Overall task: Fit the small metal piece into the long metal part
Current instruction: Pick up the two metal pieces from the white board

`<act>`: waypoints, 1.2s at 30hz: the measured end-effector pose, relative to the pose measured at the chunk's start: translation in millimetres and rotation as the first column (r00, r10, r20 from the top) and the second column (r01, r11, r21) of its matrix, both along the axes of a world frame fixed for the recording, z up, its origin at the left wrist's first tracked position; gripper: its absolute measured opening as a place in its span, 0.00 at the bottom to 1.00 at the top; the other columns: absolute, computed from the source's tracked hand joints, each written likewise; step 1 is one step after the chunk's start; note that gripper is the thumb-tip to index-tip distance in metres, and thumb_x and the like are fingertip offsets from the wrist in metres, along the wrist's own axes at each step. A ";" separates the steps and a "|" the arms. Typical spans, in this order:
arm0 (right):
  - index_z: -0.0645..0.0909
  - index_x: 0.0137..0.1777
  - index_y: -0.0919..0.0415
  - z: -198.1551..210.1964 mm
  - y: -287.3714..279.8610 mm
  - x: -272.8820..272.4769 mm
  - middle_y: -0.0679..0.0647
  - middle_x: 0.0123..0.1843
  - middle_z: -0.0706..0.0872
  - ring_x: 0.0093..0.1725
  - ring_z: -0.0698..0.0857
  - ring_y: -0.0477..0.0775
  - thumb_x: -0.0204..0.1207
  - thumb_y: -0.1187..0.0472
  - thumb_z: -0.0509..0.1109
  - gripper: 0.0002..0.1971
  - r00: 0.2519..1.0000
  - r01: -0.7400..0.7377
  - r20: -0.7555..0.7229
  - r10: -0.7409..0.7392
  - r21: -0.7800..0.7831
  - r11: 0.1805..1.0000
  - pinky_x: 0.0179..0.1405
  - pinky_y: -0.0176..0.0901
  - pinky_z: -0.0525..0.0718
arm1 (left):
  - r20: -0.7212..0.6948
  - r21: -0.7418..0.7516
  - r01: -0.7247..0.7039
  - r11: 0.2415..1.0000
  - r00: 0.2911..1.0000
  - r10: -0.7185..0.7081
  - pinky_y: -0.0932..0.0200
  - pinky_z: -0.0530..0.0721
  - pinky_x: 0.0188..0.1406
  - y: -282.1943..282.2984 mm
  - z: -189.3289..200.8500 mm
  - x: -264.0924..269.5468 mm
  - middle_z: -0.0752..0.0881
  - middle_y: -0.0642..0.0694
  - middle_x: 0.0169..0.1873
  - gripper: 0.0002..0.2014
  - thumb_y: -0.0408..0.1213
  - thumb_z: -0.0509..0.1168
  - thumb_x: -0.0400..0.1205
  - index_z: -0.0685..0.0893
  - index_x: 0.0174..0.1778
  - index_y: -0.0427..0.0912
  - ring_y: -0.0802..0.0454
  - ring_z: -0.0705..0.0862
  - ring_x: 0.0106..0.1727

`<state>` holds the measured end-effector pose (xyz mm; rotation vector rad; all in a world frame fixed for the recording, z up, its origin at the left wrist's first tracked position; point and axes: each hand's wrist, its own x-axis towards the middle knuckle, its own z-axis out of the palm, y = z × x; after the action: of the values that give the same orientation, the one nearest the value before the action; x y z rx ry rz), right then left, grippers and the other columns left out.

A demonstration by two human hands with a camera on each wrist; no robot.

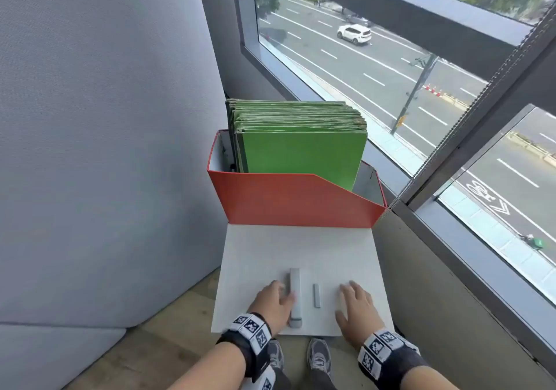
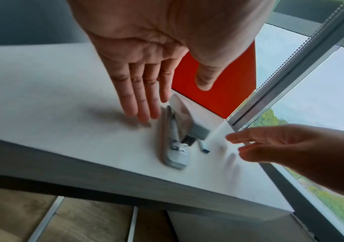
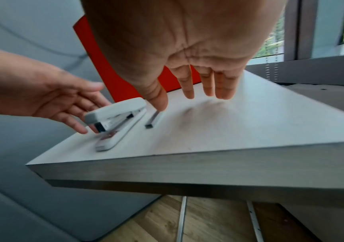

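A white-and-grey stapler lies lengthwise on the small white table, its top raised a little over the long metal channel. A short strip of metal staples lies parallel just to its right, apart from it. My left hand is beside the stapler's left side with straight fingers, its thumb over the stapler; I cannot tell whether it touches. My right hand hovers, fingers straight, right of the strip. In the right wrist view its thumb tip hangs at the far end of the strip, beside the stapler.
An orange file box full of green folders stands at the table's far end. A grey padded wall is on the left. A window with a bead cord is on the right. My shoes stand below the table's near edge.
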<state>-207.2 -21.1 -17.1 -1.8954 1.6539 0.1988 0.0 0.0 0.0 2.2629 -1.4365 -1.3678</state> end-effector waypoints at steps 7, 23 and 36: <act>0.62 0.74 0.60 2.2 1.0 23.0 0.58 0.80 0.59 0.77 0.60 0.59 0.78 0.57 0.61 0.25 0.999 -0.050 0.000 0.050 0.007 0.999 0.77 0.48 0.68 | 0.144 0.148 -0.027 0.989 0.990 0.005 0.52 0.79 0.61 -14.0 -4.3 -27.1 0.74 0.38 0.65 0.30 0.53 0.62 0.75 0.75 0.65 0.34 0.39 0.80 0.62; 0.63 0.75 0.47 61.4 -42.5 76.3 0.48 0.81 0.59 0.77 0.60 0.53 0.70 0.69 0.67 0.34 0.806 -0.467 0.282 0.520 -0.234 0.853 0.70 0.51 0.76 | -0.572 0.137 -0.409 0.902 0.711 0.409 0.57 0.77 0.33 -12.6 23.2 1.5 0.85 0.41 0.34 0.15 0.38 0.65 0.74 0.76 0.53 0.34 0.50 0.86 0.28; 0.80 0.60 0.55 76.7 -65.5 100.8 0.58 0.59 0.86 0.56 0.81 0.64 0.72 0.65 0.70 0.16 0.571 -0.737 0.170 0.803 -0.326 0.592 0.54 0.58 0.84 | -0.623 0.540 -0.597 0.594 0.191 0.759 0.62 0.72 0.21 -10.4 31.5 18.4 0.79 0.41 0.27 0.19 0.50 0.52 0.84 0.82 0.43 0.41 0.48 0.75 0.25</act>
<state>-106.4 -86.6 59.6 -2.5787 0.5387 0.0605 18.4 -10.4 31.5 1.4760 0.0934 -1.7785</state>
